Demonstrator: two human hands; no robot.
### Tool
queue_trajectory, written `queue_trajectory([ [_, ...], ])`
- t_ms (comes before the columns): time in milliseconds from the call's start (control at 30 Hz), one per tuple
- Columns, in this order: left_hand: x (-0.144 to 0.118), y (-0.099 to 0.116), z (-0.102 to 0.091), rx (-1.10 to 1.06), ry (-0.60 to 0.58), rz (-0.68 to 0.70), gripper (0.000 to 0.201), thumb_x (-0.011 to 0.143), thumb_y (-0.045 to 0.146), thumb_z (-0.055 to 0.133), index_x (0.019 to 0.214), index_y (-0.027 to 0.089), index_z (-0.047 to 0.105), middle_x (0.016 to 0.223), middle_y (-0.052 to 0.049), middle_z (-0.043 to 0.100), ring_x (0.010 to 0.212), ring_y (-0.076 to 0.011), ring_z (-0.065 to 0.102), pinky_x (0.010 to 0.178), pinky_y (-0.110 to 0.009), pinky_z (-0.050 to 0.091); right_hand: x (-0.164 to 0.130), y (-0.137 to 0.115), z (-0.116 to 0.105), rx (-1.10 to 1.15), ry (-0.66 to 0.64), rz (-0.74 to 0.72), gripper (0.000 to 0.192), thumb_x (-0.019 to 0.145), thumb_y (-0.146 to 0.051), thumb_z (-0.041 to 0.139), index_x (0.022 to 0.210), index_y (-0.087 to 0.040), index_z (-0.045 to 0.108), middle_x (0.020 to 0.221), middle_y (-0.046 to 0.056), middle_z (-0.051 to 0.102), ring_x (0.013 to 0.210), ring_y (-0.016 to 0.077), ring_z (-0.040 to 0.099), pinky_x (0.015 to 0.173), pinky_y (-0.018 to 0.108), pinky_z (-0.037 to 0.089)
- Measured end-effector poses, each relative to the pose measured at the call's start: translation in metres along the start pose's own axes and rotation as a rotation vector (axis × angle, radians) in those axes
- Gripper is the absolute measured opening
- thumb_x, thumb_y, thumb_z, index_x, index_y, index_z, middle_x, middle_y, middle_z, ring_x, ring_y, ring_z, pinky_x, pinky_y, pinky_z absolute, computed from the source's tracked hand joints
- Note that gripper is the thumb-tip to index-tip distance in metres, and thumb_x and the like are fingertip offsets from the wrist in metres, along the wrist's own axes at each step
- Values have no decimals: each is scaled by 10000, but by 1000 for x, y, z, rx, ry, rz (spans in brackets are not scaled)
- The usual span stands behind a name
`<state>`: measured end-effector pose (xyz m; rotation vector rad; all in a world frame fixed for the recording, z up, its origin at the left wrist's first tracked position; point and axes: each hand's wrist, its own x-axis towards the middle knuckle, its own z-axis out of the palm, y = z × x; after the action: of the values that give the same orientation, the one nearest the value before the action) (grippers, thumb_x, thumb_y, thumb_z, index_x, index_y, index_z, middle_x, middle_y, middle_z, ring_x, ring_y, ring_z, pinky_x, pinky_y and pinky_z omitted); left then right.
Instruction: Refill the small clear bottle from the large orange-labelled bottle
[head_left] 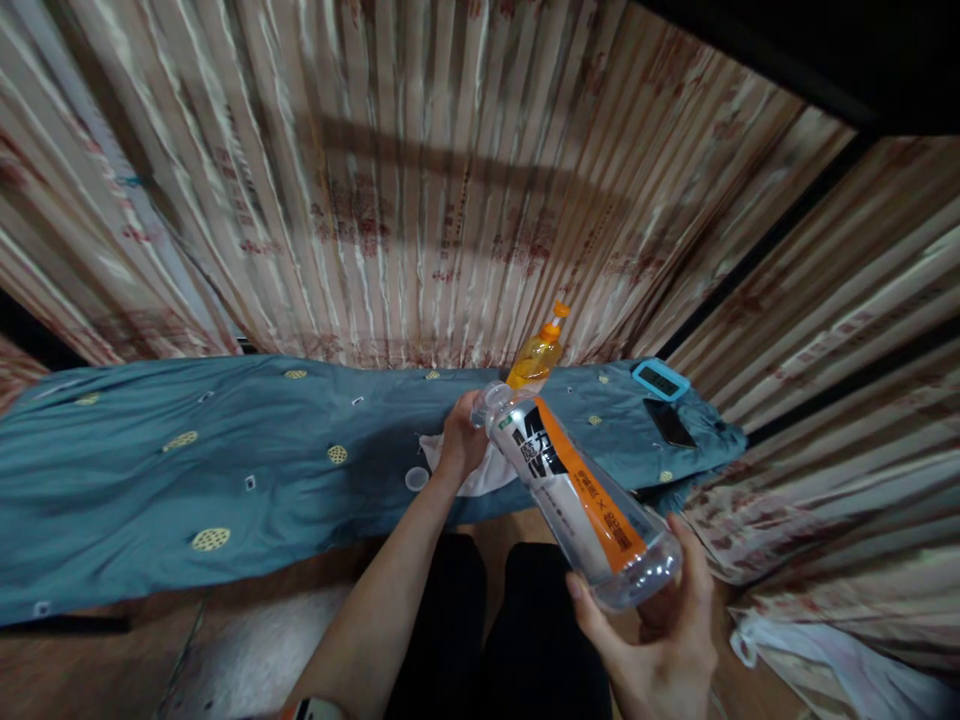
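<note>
Head view. The right hand [660, 640] cradles the base of a clear plastic bottle [577, 490], its grip closed around the rounded bottom, so that the bottle lies tilted with its neck pointing up and away toward the left hand [461, 440]. The left hand meets the neck, fingers curled there; whether it pinches the rim or only steadies it cannot be told from this angle. The bottle is smooth, transparent and apparently empty, wrapped in a glossy white, black and orange label. A small round white cap [416, 478] lies just beside the left hand on the teal cloth [187, 470], a soft, wrinkled fabric with yellow dotted motifs. Behind stands an orange-capped bottle [536, 355] of amber liquid; a blue-cased timer [660, 379] and a dark phone [670, 424] rest farther right.
</note>
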<state>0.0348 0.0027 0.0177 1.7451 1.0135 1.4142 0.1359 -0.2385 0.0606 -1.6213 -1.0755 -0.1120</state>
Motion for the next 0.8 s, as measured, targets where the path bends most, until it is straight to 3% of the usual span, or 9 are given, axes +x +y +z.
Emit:
queue_trajectory([
  [200,-1,5,-2,29,-9,-6,214,765,208,592,973,161,612,996,-84,682,931,-224,637,855,-376,502,-1,-5,0,-3,23,33,975,601,-420,814,1437,-178,373,1236,174,580,902,244,679,681,325,588],
  [433,-3,5,-4,48,-31,-7,217,789,259,604,985,166,606,1008,-88,684,955,-233,641,872,-376,499,-3,-21,6,31,81,214,1007,582,-505,799,1435,-172,380,1267,177,569,949,251,655,805,393,562],
  [800,-8,-3,-3,-44,-24,3,272,840,337,572,1052,171,616,1059,-93,689,995,-241,635,910,-413,490,-7,-18,3,-81,111,173,1002,610,-573,755,1427,-118,396,1236,199,592,835,258,680,658,351,583],
])
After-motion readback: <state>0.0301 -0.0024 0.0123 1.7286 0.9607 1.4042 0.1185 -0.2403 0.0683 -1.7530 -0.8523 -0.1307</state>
